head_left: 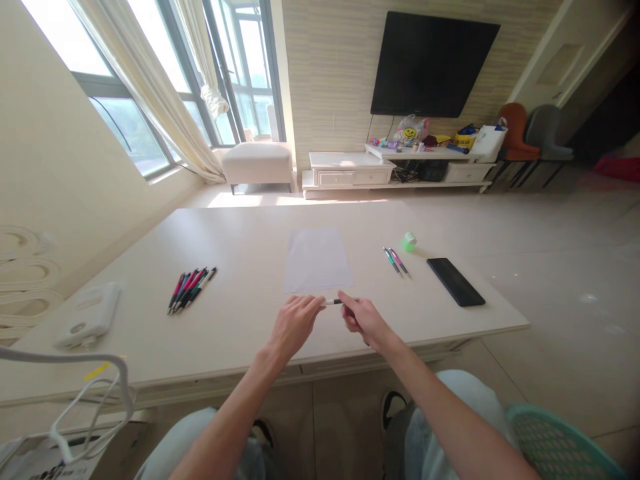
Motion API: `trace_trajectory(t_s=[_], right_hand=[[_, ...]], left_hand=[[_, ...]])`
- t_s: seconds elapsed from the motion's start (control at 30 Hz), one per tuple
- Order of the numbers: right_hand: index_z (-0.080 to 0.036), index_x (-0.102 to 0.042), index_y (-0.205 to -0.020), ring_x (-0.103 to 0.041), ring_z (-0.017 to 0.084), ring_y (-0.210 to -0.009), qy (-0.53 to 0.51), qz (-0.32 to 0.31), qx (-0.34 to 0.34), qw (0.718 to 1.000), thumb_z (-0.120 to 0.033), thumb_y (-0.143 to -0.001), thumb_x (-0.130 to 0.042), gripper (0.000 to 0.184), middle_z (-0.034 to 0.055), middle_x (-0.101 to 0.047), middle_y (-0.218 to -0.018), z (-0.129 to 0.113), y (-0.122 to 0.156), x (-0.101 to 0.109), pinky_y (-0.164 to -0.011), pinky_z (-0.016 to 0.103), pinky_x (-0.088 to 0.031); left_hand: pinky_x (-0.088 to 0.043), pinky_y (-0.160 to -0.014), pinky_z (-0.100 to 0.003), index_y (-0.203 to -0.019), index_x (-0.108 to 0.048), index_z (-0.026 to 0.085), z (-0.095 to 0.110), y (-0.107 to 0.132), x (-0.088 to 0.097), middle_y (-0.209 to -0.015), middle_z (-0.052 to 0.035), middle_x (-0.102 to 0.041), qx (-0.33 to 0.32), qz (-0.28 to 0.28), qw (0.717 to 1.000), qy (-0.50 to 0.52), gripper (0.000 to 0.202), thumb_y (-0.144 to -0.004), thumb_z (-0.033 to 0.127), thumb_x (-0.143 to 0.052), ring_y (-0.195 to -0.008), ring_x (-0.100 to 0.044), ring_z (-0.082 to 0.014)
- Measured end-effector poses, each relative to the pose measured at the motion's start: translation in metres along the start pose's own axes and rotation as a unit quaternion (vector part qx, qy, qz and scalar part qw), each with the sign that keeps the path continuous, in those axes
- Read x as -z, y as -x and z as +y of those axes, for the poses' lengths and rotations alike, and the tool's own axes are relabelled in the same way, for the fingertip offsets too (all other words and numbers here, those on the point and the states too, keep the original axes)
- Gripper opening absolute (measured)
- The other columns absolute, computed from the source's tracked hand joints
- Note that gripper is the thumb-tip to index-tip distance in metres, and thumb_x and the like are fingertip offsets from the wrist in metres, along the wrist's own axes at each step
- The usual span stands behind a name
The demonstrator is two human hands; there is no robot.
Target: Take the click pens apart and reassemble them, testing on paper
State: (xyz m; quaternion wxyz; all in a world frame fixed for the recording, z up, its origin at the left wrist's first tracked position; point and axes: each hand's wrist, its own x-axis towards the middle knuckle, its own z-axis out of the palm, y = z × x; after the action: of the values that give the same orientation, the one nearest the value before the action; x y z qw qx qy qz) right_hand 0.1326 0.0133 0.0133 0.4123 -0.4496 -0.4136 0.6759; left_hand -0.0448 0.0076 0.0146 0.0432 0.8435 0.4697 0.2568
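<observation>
Holding a slim pen (333, 302) across between my hands, I am pinching its one end with the fingertips of my left hand (295, 325), while my right hand (365, 319) is curled closed around the other part. So both hands are grasping, and neither is released. The pen is above the near side of the table (250, 333), just in front of a white sheet of paper (318, 260), and I cannot tell if it touches the table. On my left side lies a bundle of pink and dark pens (191, 291), and further left a white rounded object (88, 315). On my right side are two pens (397, 261) lying close together, a small green object (409, 241) just beyond them, and a black smartphone (455, 282) near the table edge.
</observation>
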Motion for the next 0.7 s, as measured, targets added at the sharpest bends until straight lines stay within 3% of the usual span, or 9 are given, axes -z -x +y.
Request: trace_trajectory(t_s=[0.07,0.27,0.5,0.6,0.7], right_hand=[[-0.018,-0.044,-0.051,-0.018,0.004,-0.035,-0.042,0.004,-0.02,0.999,-0.059,-0.073,-0.056,0.048,-0.0092,-0.026,-0.036,0.005,-0.002,-0.006,-0.039,0.022,-0.01],[-0.019,-0.038,-0.048,-0.016,0.003,-0.035,-0.064,0.052,0.015,0.996,-0.053,-0.074,-0.059,0.047,-0.0102,-0.022,-0.037,0.016,-0.005,-0.016,-0.039,0.022,-0.007],[-0.021,-0.032,-0.046,-0.016,0.004,-0.037,-0.084,0.03,0.079,0.993,-0.042,-0.075,-0.058,0.044,-0.0102,-0.02,-0.039,0.021,-0.007,-0.019,-0.04,0.023,-0.01],[-0.021,-0.03,-0.047,-0.015,0.004,-0.037,-0.054,0.02,0.099,0.993,-0.04,-0.077,-0.055,0.044,-0.01,-0.019,-0.04,0.019,-0.007,-0.017,-0.041,0.024,-0.011],[-0.021,-0.03,-0.044,-0.019,0.005,-0.037,0.033,0.015,0.126,0.991,-0.043,-0.08,-0.052,0.047,-0.0084,-0.022,-0.038,0.015,-0.006,-0.014,-0.041,0.024,-0.014]], left_hand=[[-0.039,-0.079,-0.03,-0.105,-0.06,0.025,0.0,0.004,-0.001,-0.089,-0.0055,-0.067,0.002,0.01,1.0,0.007,0.023,-0.093,0.029,-0.041,-0.083,-0.06,-0.0186],[-0.038,-0.078,-0.03,-0.112,-0.058,0.024,0.003,0.011,-0.002,-0.093,-0.007,-0.066,-0.006,0.008,1.0,0.021,0.026,-0.093,0.03,-0.041,-0.084,-0.06,-0.0192],[-0.036,-0.068,-0.027,-0.095,-0.062,0.022,0.014,0.012,0.003,-0.076,-0.0056,-0.064,0.043,-0.02,0.999,0.01,0.03,-0.093,0.038,-0.037,-0.066,-0.055,-0.0155],[-0.035,-0.06,-0.024,-0.084,-0.063,0.02,0.017,0.01,0.009,-0.069,-0.0025,-0.062,0.083,-0.047,0.991,0.098,0.037,-0.093,0.042,-0.035,-0.06,-0.052,-0.0126],[-0.031,-0.049,-0.022,-0.075,-0.062,0.016,0.013,0.006,0.016,-0.055,0.0013,-0.054,0.14,-0.123,0.951,0.248,0.046,-0.091,0.048,-0.033,-0.047,-0.044,-0.0093]])
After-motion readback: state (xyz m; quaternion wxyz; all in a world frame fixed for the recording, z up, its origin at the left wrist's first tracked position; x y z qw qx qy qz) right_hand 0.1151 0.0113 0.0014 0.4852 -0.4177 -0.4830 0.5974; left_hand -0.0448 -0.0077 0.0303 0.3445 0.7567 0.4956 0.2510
